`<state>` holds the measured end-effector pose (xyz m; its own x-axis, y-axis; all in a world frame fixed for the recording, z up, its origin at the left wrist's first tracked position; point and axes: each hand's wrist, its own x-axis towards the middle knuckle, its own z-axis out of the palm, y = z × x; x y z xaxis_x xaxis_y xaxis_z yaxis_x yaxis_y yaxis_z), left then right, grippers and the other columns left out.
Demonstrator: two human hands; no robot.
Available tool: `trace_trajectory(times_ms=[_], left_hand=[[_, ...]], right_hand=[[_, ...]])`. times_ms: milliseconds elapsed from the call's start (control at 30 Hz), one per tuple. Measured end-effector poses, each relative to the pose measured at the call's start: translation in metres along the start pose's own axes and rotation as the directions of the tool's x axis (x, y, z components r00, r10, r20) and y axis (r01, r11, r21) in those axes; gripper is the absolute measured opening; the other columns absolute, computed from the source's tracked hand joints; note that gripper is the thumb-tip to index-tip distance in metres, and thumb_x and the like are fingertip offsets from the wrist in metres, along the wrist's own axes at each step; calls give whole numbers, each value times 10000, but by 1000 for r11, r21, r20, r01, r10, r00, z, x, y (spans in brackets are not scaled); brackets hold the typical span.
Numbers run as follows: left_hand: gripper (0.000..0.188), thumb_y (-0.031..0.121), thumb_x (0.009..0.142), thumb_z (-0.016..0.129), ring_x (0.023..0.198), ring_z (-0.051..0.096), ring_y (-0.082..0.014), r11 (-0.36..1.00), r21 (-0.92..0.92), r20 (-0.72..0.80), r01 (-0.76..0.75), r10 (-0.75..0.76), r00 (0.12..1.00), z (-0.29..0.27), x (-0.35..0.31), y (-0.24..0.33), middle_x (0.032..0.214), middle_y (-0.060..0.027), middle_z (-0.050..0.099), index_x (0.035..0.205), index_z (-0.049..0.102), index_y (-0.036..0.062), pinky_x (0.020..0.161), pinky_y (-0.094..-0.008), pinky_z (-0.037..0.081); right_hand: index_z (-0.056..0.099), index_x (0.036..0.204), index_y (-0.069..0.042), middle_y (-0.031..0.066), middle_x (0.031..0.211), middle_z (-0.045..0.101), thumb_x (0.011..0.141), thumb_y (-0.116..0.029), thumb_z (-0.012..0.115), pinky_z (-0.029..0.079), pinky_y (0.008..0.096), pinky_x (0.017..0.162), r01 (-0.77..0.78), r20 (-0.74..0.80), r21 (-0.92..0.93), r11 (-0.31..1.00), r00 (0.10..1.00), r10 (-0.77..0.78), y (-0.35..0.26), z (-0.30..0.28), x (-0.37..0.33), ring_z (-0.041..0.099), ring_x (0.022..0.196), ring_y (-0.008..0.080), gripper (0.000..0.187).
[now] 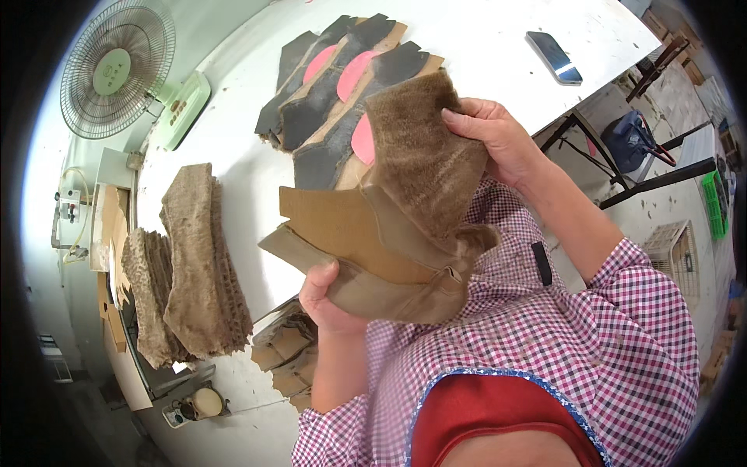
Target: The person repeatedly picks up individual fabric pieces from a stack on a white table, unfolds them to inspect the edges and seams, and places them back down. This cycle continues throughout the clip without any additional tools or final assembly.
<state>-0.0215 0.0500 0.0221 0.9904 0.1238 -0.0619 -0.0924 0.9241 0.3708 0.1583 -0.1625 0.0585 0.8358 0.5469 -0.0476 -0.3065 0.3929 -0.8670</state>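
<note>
Up in front of my chest, both hands hold soft brown sewn material that resembles a boot upper. My left hand point(331, 300) pinches the lower left edge of a smooth tan-brown leather-like piece point(342, 229), thumb on top. My right hand point(502, 140) grips the upper right edge of a plush brown fur piece point(424, 148), thumb in front and fingers behind. The two pieces meet at a bunched, folded part near my waist; whether they are stitched together there I cannot tell. Behind them lie overlapping dark grey cut pieces point(315, 128) with tan edges and pink patches.
Stacks of brown fur pieces point(194, 257) lie at the white table's point(257, 167) left edge. A phone point(554, 58) rests at the far right. A fan point(117, 70) stands far left. More brown pieces point(284, 346) are below the table edge; a dark bag point(626, 140) is at right.
</note>
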Motion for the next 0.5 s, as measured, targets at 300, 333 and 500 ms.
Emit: trace_trajectory(times_ms=[300,333,500], left_hand=[[583,167,792,535,1193,541,-354,995,99,58,7,-13,998,9,-1,-28,1324,-172,545,1342,461,-10,1059,-496,401],[578,170,800,525,1195,539,-353,999,49,28,17,-18,999,11,-1,-28,1327,-171,542,1346,457,-8,1059,-499,400],[551,180,841,480,1223,515,-349,992,-122,-114,-38,24,993,23,-4,-20,1357,-167,514,1363,439,7,1055,-512,396]], right_hand=[[635,869,34,143,682,587,909,-172,598,438,308,602,182,167,-627,758,981,-98,73,31,28,447,631,126,213],[633,863,39,139,668,580,911,-174,599,436,309,602,187,174,-631,753,980,-97,74,30,29,439,631,127,220],[651,923,16,108,766,629,919,-186,619,482,328,642,370,106,-749,550,886,-452,47,24,21,568,681,169,205]])
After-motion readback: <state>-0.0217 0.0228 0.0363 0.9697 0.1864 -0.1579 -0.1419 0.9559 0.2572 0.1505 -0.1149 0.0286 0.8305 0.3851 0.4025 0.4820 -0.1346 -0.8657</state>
